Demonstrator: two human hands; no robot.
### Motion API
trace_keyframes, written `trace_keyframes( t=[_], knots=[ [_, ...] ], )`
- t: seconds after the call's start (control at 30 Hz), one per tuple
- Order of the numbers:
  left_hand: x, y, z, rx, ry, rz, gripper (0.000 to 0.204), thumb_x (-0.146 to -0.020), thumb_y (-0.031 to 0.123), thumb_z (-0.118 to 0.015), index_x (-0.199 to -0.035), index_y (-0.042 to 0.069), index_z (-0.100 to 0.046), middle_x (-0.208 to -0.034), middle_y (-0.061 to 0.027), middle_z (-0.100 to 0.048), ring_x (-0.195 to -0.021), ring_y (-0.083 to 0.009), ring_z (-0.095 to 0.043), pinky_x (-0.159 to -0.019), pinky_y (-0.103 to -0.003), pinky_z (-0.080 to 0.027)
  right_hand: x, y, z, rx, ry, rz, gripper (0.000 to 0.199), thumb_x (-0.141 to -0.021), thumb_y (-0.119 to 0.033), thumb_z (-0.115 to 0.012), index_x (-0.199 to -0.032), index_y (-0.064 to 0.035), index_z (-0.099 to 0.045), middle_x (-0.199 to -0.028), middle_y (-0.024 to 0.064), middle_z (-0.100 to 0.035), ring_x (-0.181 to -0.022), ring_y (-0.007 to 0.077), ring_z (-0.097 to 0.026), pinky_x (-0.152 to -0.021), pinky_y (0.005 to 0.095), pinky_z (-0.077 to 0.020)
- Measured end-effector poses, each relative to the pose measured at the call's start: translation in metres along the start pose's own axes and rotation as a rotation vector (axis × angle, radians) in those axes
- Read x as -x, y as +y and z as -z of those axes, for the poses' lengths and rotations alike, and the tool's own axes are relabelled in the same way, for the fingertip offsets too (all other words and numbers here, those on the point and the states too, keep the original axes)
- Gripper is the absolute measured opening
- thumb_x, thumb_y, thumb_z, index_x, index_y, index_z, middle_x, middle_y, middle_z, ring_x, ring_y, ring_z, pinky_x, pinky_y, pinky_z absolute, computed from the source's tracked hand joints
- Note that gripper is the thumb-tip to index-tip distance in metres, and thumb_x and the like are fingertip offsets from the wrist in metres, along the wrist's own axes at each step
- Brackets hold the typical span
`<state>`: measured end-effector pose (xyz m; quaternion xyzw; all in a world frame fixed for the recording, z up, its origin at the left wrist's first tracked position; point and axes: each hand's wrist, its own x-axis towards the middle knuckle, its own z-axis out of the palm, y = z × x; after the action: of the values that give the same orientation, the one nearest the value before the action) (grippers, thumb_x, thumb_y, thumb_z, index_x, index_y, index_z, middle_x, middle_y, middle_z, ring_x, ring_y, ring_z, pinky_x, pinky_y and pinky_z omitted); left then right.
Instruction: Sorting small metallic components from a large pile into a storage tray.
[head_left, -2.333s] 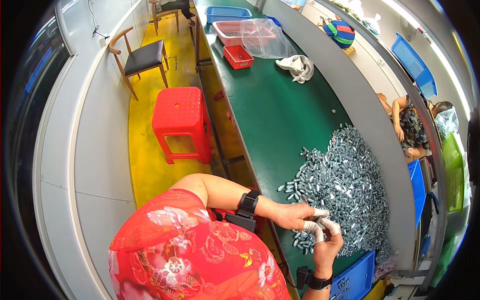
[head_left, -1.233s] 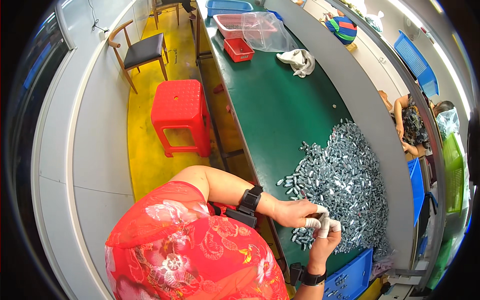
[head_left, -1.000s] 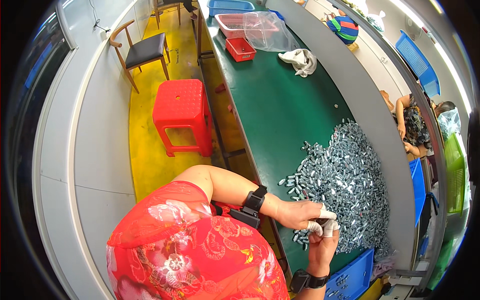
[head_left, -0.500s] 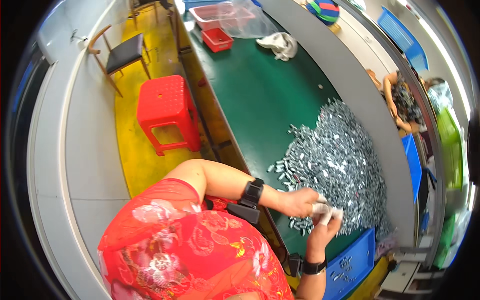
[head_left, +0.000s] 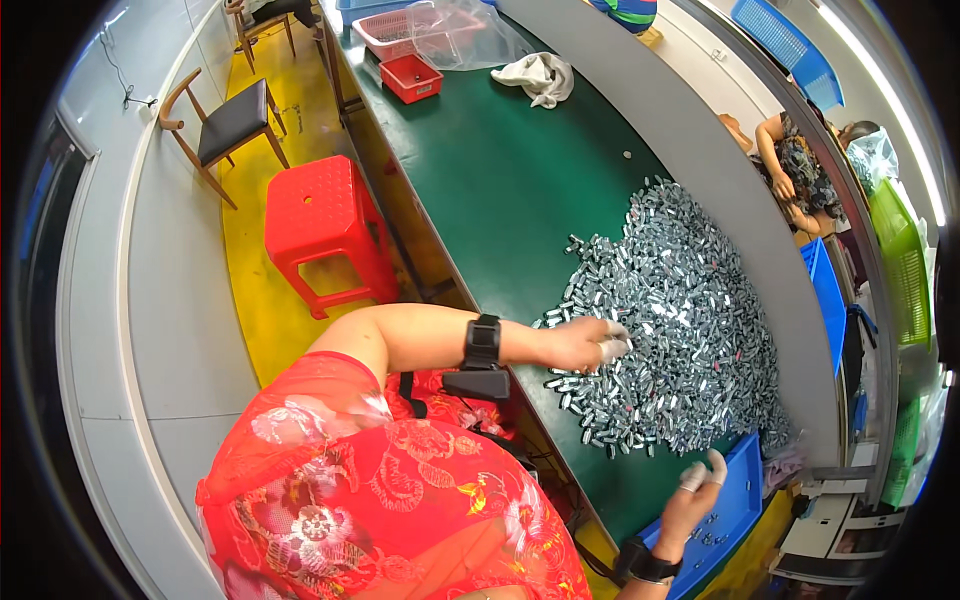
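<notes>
A heap of small shiny silver-grey cylindrical metal parts (head_left: 680, 320) covers the near right of the green tabletop. My left hand (head_left: 578, 345) reaches over the heap's left edge, its white-covered fingertips apart just above the pieces. I see nothing held in it, though the smallest gaps are hard to read. Past the heap's near end, my right hand (head_left: 690, 505) is raised over a blue tray (head_left: 740, 470), its white-wrapped thumb and finger spread with nothing between them. A few loose metal parts lie in that tray. Both wrists carry black straps with small boxes.
A white cloth (head_left: 540, 78), a small red bin (head_left: 410, 78) and a pink basket (head_left: 380, 40) with clear plastic stand at the table's far end. A red stool (head_left: 325, 225) and a wooden chair (head_left: 235, 125) are at left. A grey partition (head_left: 740, 230) borders the right; a person sits beyond.
My hands were together over the near part of the heap; they have separated. The left moved up and left across the heap, the right down toward the blue tray.
</notes>
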<state>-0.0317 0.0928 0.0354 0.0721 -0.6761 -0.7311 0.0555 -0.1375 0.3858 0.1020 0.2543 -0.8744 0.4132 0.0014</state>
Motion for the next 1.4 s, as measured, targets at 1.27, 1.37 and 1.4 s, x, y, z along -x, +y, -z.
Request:
trace_keyframes(
  t=[1.27,1.37,1.4],
  knots=[
    [0.0,-0.062,-0.016,-0.586,0.286,-0.35,0.041,-0.086,0.005,-0.054,-0.126,0.005,-0.044,-0.102,-0.0051,-0.055,-0.09,-0.0103,-0.049,-0.081,-0.024,-0.041,-0.044,0.062,-0.078,-0.165,-0.042,-0.233,0.021,-0.084,-0.01,-0.056,-0.103,-0.0024,-0.055,-0.082,0.01,-0.063,-0.074,0.0155,-0.061,-0.062,0.0277,-0.0474],
    [0.0,-0.041,-0.022,-0.976,0.453,-0.5,0.04,-0.086,0.008,-0.054,-0.125,0.005,-0.045,-0.099,-0.0043,-0.056,-0.088,-0.0088,-0.049,-0.078,-0.022,-0.042,-0.046,0.015,-0.061,-0.485,0.074,-0.134,0.026,-0.088,-0.004,-0.048,-0.114,-0.0013,-0.05,-0.098,0.006,-0.057,-0.079,0.0133,-0.058,-0.066,0.0246,-0.0497],
    [0.002,-0.025,-0.027,-0.711,0.313,-0.389,0.038,-0.087,0.012,-0.054,-0.123,0.004,-0.046,-0.098,-0.0053,-0.057,-0.088,-0.0112,-0.051,-0.079,-0.024,-0.042,-0.041,-0.008,-0.061,-0.472,-0.006,-0.014,0.026,-0.089,-0.005,-0.048,-0.114,-0.0014,-0.05,-0.098,0.006,-0.056,-0.081,0.0123,-0.057,-0.068,0.0246,-0.0496]
  ],
)
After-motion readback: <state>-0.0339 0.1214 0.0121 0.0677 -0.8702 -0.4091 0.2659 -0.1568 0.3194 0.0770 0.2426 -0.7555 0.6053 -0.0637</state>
